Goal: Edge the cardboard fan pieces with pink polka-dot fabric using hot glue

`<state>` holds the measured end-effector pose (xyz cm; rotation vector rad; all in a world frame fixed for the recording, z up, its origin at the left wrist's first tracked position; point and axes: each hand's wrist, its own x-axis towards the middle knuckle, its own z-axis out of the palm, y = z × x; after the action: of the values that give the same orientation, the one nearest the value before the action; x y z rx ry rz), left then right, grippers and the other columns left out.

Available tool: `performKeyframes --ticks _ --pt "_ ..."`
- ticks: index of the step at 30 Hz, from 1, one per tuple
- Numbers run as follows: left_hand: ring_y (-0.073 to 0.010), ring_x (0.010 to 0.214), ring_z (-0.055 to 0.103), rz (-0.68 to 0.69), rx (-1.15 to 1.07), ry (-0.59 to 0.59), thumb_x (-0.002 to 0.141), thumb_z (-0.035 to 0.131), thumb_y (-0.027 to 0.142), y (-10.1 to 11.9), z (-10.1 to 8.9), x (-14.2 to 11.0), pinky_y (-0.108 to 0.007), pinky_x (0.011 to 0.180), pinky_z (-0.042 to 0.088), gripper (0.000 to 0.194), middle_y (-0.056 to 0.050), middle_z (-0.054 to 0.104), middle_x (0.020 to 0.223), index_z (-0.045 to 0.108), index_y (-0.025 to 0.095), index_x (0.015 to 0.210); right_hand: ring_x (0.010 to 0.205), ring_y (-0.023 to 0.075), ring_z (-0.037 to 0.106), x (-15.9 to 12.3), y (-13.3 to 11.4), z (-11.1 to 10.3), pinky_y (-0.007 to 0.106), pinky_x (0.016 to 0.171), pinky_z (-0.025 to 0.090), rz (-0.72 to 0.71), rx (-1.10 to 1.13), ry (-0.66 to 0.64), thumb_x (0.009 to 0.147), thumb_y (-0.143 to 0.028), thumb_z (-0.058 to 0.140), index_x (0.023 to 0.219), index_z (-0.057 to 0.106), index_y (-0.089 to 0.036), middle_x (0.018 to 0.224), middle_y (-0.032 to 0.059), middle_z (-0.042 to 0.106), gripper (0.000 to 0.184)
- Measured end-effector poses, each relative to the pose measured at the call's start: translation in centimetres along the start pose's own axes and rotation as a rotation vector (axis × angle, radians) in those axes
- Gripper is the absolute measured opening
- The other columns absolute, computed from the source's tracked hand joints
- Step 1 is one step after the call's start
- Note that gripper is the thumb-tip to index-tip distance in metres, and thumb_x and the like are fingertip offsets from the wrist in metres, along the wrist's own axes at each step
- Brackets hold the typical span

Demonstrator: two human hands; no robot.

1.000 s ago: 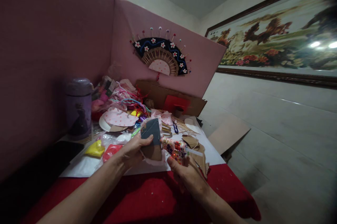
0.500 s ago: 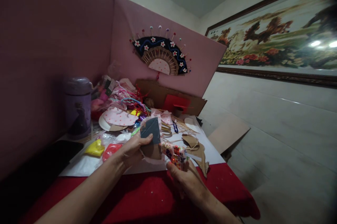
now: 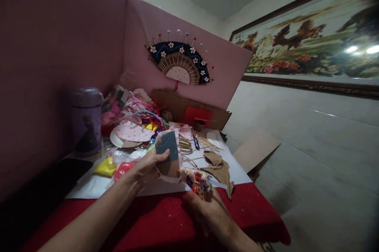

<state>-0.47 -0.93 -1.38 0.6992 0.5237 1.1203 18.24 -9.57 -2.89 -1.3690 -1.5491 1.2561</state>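
Note:
My left hand [image 3: 151, 167] grips a small cardboard piece [image 3: 167, 149], its face dark grey above and brown below, with pale pink cloth showing round its edges. The thumb presses on its face. In my right hand [image 3: 211, 206] is a hot glue gun [image 3: 195, 181] with a colourful patterned body and a small red light. A whitish glue stick [image 3: 219, 184] sticks out of its back. The gun's nozzle points at the lower right edge of the cardboard piece; whether they touch I cannot tell.
Behind the hands lie a polka-dot cloth piece [image 3: 134, 130], scissors [image 3: 186, 145], a blue cutter [image 3: 196, 142] and torn cardboard [image 3: 220, 169]. Yellow [image 3: 106, 166] and red clay packets [image 3: 124, 169] lie left. A purple flask [image 3: 86, 122] stands at the left wall; a decorated fan [image 3: 180, 62] hangs behind.
The glue gun and my right hand have dropped slightly, towards me. My left hand still holds the cardboard piece in nearly the same place.

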Motion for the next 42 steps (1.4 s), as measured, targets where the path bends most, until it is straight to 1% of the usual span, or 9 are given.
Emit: performKeyframes --ticks 4,8,13,17,20,26,32,38,42 --pt "-0.0227 0.076 0.068 -0.018 0.002 -0.02 0.071 0.068 0.013 0.2 0.2 -0.2 -0.038 0.075 0.054 0.025 -0.011 0.071 0.086 0.061 0.011 0.095 0.026 0.0052 0.03 -0.1 -0.3 -0.2 0.016 0.026 0.023 0.028 -0.003 0.028 0.071 -0.069 0.053 0.078 0.053 -0.015 0.037 -0.0092 0.035 0.054" --pt "-0.0219 0.076 0.068 -0.01 -0.008 -0.027 0.072 0.067 0.012 0.2 0.3 -0.3 -0.038 0.076 0.054 0.025 -0.011 0.071 0.086 0.061 0.012 0.096 0.028 0.0048 0.031 0.2 -0.7 -0.2 0.016 0.025 0.026 0.038 0.006 0.052 0.067 -0.071 0.054 0.075 0.052 -0.016 0.038 -0.009 0.037 0.056" --pt "-0.0218 0.075 0.068 -0.014 -0.008 -0.032 0.071 0.069 0.013 0.1 0.0 -0.1 -0.037 0.076 0.054 0.026 -0.01 0.071 0.085 0.061 0.012 0.095 0.029 0.0039 0.032 0.4 -1.0 0.1 0.015 0.026 0.027 0.015 0.0 0.022 0.071 -0.069 0.053 0.07 0.049 -0.017 0.04 -0.0085 0.038 0.052" --pt "-0.0237 0.078 0.068 -0.017 -0.009 -0.032 0.071 0.069 0.014 0.0 -0.2 0.1 -0.04 0.078 0.053 0.028 -0.011 0.071 0.087 0.061 0.012 0.098 0.029 0.0041 0.032 0.4 -0.4 0.2 0.014 0.026 0.026 0.001 0.003 -0.019 0.073 -0.066 0.053 0.07 0.05 -0.016 0.04 -0.0085 0.037 0.05" --pt "-0.0242 0.081 0.068 -0.022 -0.001 -0.001 0.072 0.068 0.014 0.1 -0.2 0.1 -0.041 0.081 0.052 0.029 -0.012 0.071 0.089 0.06 0.012 0.099 0.031 0.0042 0.032 0.3 0.1 0.2 0.014 0.026 0.026 0.009 0.021 0.002 0.073 -0.065 0.055 0.076 0.052 -0.016 0.042 -0.0086 0.038 0.049" --pt "-0.0245 0.079 0.067 -0.012 0.004 0.002 0.074 0.066 0.014 0.1 -0.2 0.1 -0.045 0.079 0.052 0.03 -0.013 0.07 0.089 0.058 0.012 0.103 0.03 0.0048 0.033 -0.1 0.5 0.2 0.015 0.026 0.025 0.05 -0.019 0.01 0.071 -0.069 0.053 0.061 0.046 -0.017 0.04 -0.0076 0.035 0.053" --pt "-0.0241 0.078 0.068 0.007 0.003 0.046 0.074 0.064 0.011 0.2 -0.1 0.1 -0.045 0.079 0.052 0.033 -0.013 0.07 0.089 0.056 0.012 0.106 0.031 0.0046 0.033 -0.3 0.8 0.1 0.015 0.027 0.026 0.034 -0.002 0.003 0.074 -0.064 0.054 0.066 0.048 -0.017 0.042 -0.0081 0.036 0.048" --pt "-0.0232 0.075 0.068 0.007 -0.005 0.056 0.073 0.066 0.011 0.2 -0.2 0.2 -0.04 0.076 0.054 0.033 -0.014 0.07 0.087 0.058 0.01 0.105 0.033 0.0048 0.031 -0.8 0.8 0.1 0.014 0.027 0.026 0.037 0.065 -0.014 0.076 -0.059 0.056 0.093 0.05 -0.016 0.045 -0.0109 0.035 0.046" --pt "-0.023 0.076 0.068 0.016 -0.011 0.046 0.073 0.066 0.011 0.2 -0.4 0.4 -0.04 0.076 0.054 0.031 -0.013 0.071 0.087 0.059 0.011 0.103 0.031 0.0042 0.03 -0.7 0.8 0.0 0.014 0.026 0.025 0.042 0.087 -0.011 0.075 -0.062 0.055 0.084 0.049 -0.017 0.044 -0.0109 0.035 0.046"
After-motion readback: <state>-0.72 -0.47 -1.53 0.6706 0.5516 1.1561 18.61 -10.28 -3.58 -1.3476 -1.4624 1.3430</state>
